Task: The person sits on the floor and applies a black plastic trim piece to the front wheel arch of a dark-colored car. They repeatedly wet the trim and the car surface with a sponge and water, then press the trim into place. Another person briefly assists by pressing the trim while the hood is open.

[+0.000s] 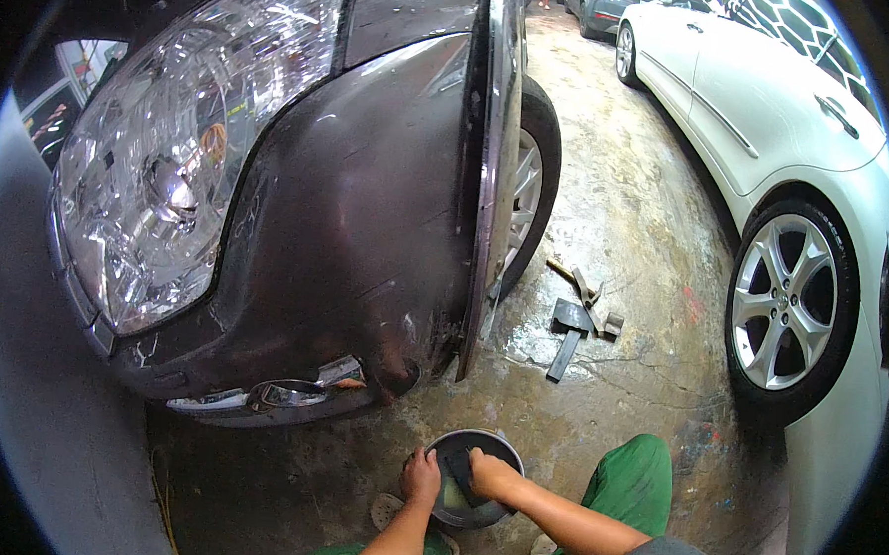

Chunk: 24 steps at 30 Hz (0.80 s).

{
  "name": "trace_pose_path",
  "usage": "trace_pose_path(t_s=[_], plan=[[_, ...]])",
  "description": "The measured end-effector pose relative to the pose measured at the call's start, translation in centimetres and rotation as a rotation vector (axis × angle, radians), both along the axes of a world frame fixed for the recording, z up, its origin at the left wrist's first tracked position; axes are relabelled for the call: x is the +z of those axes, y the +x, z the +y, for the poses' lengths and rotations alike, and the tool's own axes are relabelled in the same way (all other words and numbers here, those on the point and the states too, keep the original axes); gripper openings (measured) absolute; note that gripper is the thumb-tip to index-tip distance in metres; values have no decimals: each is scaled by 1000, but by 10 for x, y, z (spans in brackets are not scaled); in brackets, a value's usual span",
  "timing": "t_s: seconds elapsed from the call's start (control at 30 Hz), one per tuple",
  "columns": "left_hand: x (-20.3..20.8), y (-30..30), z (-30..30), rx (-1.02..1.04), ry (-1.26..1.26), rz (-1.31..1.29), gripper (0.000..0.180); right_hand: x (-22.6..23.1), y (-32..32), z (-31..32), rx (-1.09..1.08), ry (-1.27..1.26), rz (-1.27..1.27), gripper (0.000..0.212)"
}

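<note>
Low in front of me on the floor stands a round dark bucket [513,452] with some pale liquid at its bottom. Against its left rim rests my left hand [421,477], fingers curled over the edge. Inside the bucket, my right hand [492,475] is closed on a thin dark sheet [459,470] that looks like sandpaper, partly covered by the fingers. Just left of the bucket lies a pale round disc [386,511] with small holes. Above and left, the dark car's bumper [338,213] shows scuffs and a dull patch near its clear headlight [171,176].
Several tools lie on the wet concrete floor by the dark car's front wheel [538,182], among them a hammer-like tool [588,289] and a black block [563,356]. On the right stands a white car [715,101] with a silver wheel [786,302]. My green-clad knee [639,475] is beside the bucket.
</note>
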<state>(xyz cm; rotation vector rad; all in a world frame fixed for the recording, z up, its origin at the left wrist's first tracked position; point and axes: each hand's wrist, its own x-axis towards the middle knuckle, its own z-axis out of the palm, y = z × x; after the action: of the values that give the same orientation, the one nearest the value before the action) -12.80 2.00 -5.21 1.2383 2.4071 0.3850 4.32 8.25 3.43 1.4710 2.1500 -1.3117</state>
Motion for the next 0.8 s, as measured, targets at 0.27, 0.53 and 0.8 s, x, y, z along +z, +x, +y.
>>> trace_pose_path(t_s=[0.27, 0.53, 0.8], plan=[[2, -2, 0, -26, 28, 37, 38, -53, -11, -28, 207, 156, -153, 33], [-2, 5, -1, -8, 10, 37, 40, -29, 19, -13, -37, 153, 316, 34], [6, 9, 1, 60, 51, -77, 38, -2, 23, 20, -387, -621, 853, 39]])
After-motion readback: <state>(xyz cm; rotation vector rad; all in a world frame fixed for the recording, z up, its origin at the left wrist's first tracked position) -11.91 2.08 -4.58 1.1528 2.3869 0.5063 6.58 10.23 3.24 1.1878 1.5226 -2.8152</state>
